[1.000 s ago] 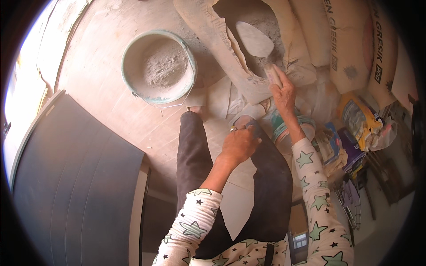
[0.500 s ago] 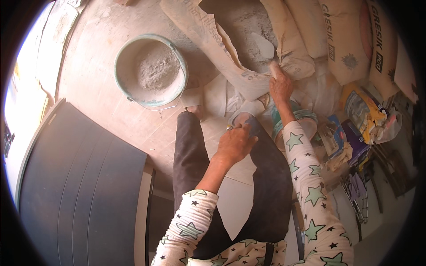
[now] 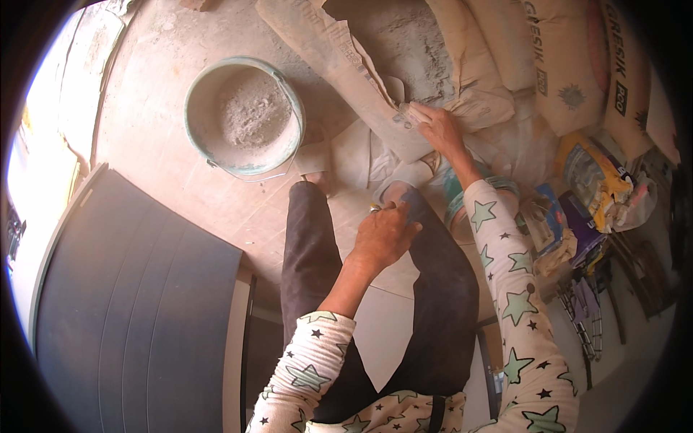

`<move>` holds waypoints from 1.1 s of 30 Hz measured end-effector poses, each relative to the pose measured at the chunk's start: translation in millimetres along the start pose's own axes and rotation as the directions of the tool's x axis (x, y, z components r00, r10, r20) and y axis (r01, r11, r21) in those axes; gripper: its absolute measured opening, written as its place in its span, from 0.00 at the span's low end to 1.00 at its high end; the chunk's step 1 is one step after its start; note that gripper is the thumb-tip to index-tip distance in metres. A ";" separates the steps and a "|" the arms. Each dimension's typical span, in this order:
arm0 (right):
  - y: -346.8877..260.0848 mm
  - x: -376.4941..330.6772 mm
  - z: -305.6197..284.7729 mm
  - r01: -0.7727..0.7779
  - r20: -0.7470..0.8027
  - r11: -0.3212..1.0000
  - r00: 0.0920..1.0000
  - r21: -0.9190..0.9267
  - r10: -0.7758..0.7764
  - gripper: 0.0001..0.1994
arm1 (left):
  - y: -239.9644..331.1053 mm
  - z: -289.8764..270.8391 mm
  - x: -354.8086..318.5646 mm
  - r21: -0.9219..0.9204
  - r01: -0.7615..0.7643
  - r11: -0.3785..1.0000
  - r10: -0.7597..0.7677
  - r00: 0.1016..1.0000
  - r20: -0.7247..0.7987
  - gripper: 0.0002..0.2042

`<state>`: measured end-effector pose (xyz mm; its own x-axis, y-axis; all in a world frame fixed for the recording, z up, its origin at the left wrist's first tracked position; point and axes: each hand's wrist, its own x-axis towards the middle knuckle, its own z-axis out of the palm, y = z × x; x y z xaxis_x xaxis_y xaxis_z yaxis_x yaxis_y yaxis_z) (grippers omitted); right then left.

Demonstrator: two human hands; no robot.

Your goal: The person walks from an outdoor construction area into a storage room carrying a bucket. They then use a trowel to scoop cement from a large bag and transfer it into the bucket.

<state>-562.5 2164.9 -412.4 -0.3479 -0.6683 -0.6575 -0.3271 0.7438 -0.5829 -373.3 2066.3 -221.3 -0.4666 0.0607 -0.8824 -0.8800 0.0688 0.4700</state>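
My right hand (image 3: 442,131) is closed on the handle of a trowel, at the near edge of a torn-open paper sack (image 3: 404,137). The trowel's pale, rounded blade (image 3: 394,88) lies inside, against the sack's left wall, partly hidden by the paper. Grey cement powder (image 3: 422,61) fills the sack. My left hand (image 3: 386,234) rests by my right knee, a ring on one finger; its thumb stands apart and its other fingers are partly hidden, with nothing seen in it. To the left stands a pale green bucket (image 3: 198,133) with a heap of grey powder (image 3: 253,112) inside.
Full paper sacks (image 3: 567,68) are stacked at the far right. Beside my right forearm sits a green tub (image 3: 455,195). Crumpled packaging (image 3: 599,177) and tools lie farther right. A dark grooved panel (image 3: 137,303) takes up the lower left. Dusty floor (image 3: 155,79) surrounds the bucket.
My right hand has moved left along the sack's edge. The trowel blade has swung from the right part of the opening to its left wall. My left hand has stayed in place.
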 end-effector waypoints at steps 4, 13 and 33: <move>-12.8 13.1 -10.0 -0.030 0.108 0.994 0.994 0.109 0.019 0.26 | 1.7 2.6 -6.9 0.010 -0.009 1.000 0.009 1.000 -0.023 0.22; -23.1 30.2 -21.8 -0.046 0.211 0.935 0.977 0.351 -0.031 0.27 | 11.2 10.2 -14.8 0.042 -0.061 0.997 0.062 0.998 -0.024 0.21; -35.6 35.4 -9.1 -0.176 0.095 0.635 0.983 0.752 0.159 0.28 | 8.3 -5.8 -12.3 0.017 -0.036 0.999 0.037 0.998 -0.054 0.21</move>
<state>-571.2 2114.7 -410.6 -0.3102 -0.5371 -0.7844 0.5145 0.5990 -0.6136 -375.4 2060.4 -206.7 -0.5031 0.0094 -0.8642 -0.8608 0.0834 0.5021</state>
